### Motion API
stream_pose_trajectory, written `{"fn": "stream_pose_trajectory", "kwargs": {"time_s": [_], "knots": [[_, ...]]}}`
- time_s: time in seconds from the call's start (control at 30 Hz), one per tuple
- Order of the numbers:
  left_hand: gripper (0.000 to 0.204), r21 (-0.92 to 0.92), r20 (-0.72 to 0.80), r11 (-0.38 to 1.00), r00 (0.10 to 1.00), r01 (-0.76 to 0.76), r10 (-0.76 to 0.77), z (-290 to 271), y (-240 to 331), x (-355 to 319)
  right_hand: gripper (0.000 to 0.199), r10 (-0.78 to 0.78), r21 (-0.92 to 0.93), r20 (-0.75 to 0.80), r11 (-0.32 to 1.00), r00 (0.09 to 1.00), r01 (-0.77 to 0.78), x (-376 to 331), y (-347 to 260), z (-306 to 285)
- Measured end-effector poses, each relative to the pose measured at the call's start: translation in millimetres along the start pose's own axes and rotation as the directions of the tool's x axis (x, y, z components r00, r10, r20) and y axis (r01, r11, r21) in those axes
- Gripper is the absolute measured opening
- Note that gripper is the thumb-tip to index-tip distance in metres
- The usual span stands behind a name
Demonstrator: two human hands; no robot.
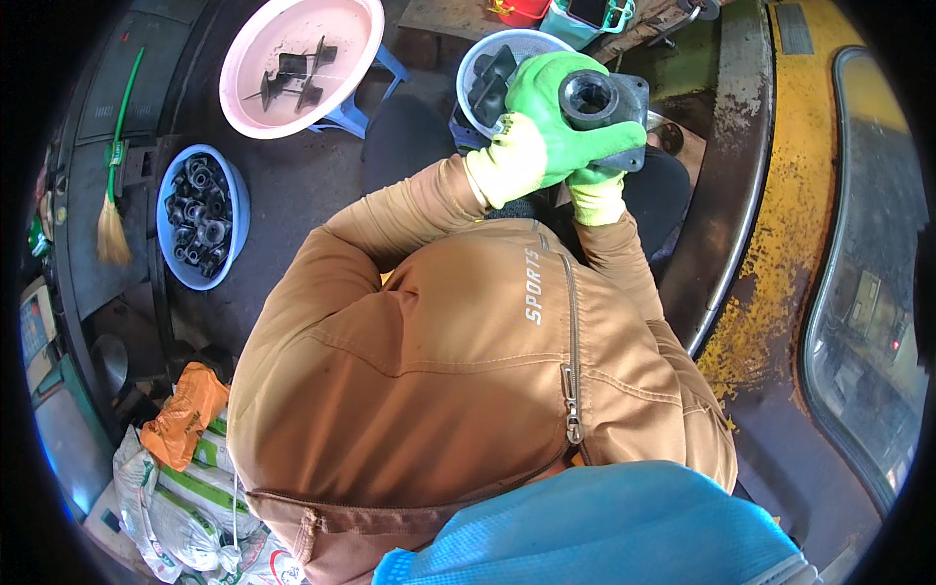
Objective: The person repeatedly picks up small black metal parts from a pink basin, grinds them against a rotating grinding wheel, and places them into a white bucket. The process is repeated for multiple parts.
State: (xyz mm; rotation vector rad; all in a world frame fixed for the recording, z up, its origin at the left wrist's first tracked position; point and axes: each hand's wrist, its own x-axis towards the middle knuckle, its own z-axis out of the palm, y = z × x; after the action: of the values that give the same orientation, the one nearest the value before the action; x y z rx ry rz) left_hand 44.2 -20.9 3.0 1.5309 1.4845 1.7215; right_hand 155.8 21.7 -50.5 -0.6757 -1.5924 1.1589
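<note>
A dark grey metal part with a round bore and a flat flange is held up in front of my chest. My left hand, in a green and yellow glove, wraps over its left side and top. Gloved the same way, my right hand grips it from below. I am wearing a brown zipped jacket. Just behind the hands sits a pale blue basin holding dark parts.
A pink basin with a few dark parts rests on a blue stool. A blue basin holds several black cylindrical parts. A green-handled broom leans far left, and sacks lie lower left. A curved yellow machine edge runs along the right.
</note>
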Motion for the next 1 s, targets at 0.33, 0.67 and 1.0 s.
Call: {"fn": "stream_pose_trajectory", "kwargs": {"time_s": [0.33, 0.67, 1.0], "knots": [[0.058, -0.046, 0.198, 0.996, 0.978, 0.075, -0.065, -16, 6, 20, 0.045, 0.016, -0.161, 0.246, 0.987, 0.969, 0.025, 19, -38, -23], [0.055, -0.319, 0.070, 0.928, 0.982, 0.191, -0.178, 9, 17, 10, 0.052, 0.047, -0.061, -0.080, 0.997, 0.996, -0.052, -2, -18, -1], [0.062, -0.377, 0.079, 0.900, 0.976, 0.219, -0.205, 15, 21, 4, 0.046, 0.119, 0.012, -0.003, 0.993, 0.993, -0.119, -1, -20, -6]]}}
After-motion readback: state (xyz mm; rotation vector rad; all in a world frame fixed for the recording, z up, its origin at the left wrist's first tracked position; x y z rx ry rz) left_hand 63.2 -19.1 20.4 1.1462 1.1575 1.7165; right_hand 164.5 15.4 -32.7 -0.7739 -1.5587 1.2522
